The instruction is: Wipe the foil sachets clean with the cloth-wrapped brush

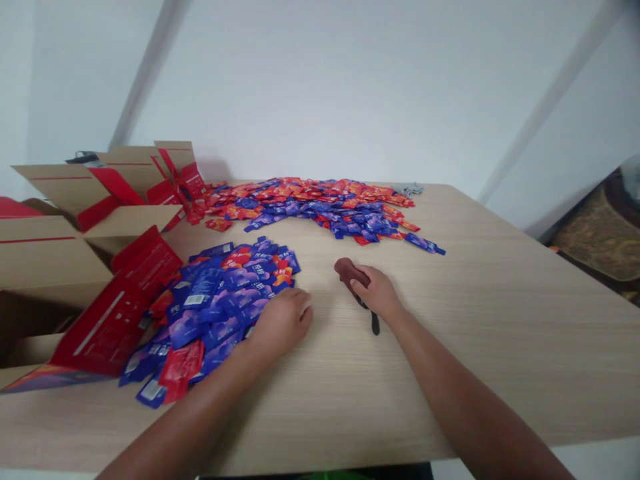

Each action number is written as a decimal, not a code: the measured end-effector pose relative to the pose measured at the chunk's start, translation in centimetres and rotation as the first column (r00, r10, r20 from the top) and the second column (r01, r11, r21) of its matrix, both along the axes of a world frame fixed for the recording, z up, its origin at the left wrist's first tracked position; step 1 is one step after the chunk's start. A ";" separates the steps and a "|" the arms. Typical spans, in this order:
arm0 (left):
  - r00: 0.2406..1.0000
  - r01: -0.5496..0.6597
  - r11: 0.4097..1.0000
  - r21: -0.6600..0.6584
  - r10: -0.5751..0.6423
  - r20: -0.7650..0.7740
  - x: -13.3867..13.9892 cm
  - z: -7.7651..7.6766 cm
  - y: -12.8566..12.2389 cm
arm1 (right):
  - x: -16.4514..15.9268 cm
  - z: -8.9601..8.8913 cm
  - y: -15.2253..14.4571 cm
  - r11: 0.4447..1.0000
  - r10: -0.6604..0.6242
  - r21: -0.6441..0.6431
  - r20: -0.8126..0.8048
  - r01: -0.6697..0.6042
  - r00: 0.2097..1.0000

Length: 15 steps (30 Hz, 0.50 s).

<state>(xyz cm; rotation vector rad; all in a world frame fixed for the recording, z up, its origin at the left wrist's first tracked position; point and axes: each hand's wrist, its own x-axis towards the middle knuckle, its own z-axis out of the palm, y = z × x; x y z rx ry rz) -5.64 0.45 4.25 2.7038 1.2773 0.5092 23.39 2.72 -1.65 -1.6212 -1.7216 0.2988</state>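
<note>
My right hand point(379, 291) is closed around what look like brown-lensed sunglasses point(350, 272), over the middle of the table. A black arm of the sunglasses point(375, 324) sticks out below my fingers. My left hand point(284, 320) has its fingers curled in, with nothing visible in them. It is at the right edge of a near pile of small packets point(220, 300), mostly blue-purple with some red and orange ones. My left forearm hides part of that pile's lower edge.
Open cardboard boxes with red inner flaps point(120, 313) stand along the left, against the near pile. A long heap of red, orange and blue packets point(325, 203) spreads across the back of the wooden table point(480, 320). A grey crumpled item point(410, 189) lies at the far edge.
</note>
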 end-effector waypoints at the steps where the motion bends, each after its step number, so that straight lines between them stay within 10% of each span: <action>1: 1.000 0.024 1.000 -0.014 -0.024 -0.001 1.2 -0.2 -0.2 | 0.0 -0.1 0.0 1.000 0.004 -0.001 -0.001 -0.004 1.000; 15: 0.977 0.102 0.993 -0.057 -0.089 0.194 7.8 -4.7 1.2 | -0.1 -0.4 -0.1 1.000 0.028 -0.001 0.011 -0.028 1.000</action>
